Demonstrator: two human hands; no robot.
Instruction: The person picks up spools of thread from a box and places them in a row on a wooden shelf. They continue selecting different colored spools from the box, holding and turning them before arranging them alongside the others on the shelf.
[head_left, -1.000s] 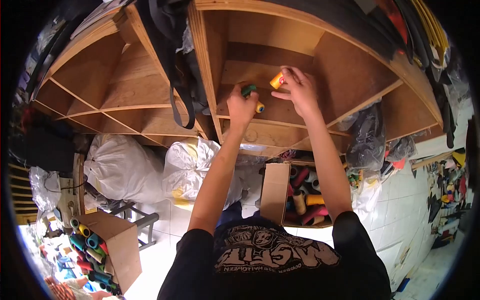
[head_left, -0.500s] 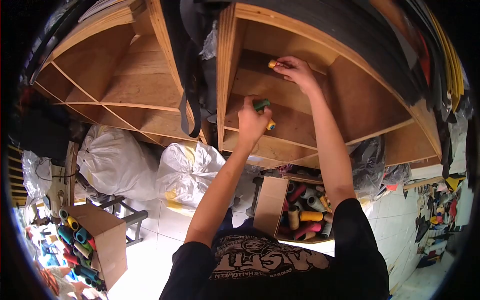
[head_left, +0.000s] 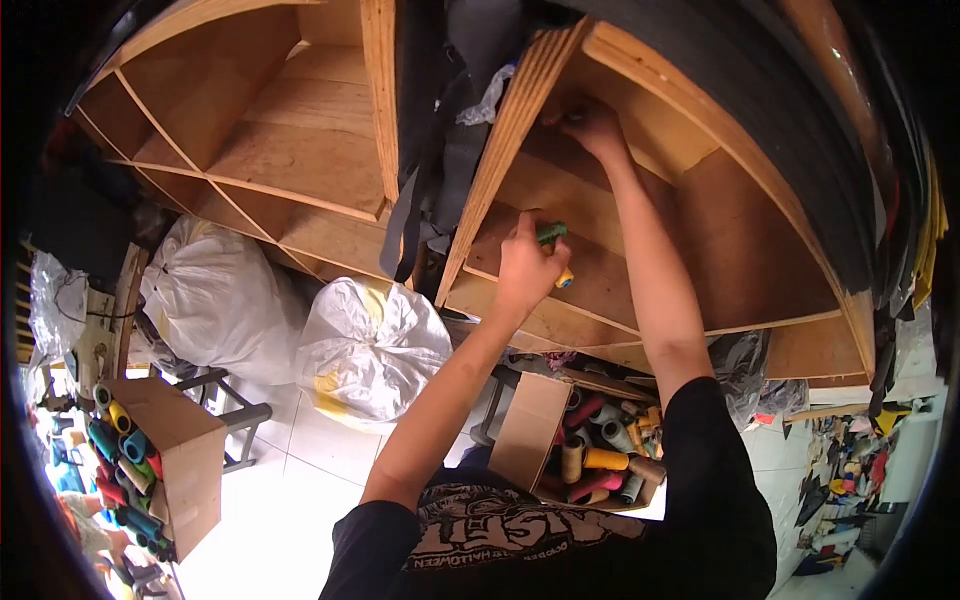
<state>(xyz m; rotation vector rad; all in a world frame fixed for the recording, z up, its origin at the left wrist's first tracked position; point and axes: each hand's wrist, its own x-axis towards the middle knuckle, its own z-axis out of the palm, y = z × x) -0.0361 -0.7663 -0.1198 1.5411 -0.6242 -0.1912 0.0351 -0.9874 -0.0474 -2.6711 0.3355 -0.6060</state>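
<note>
Our left hand (head_left: 530,265) curls fingers round 2 spools (head_left: 551,233), freeing our right hand (head_left: 592,128) inside the shelf (head_left: 735,235); its fingers we can't tell.

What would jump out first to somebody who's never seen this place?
Probably the left hand, holding a green spool and a yellow one, while the right hand reaches deep into the wooden shelving. Next, the open cardboard box of colorful spools below, and the knotted white sack to its left.
</note>
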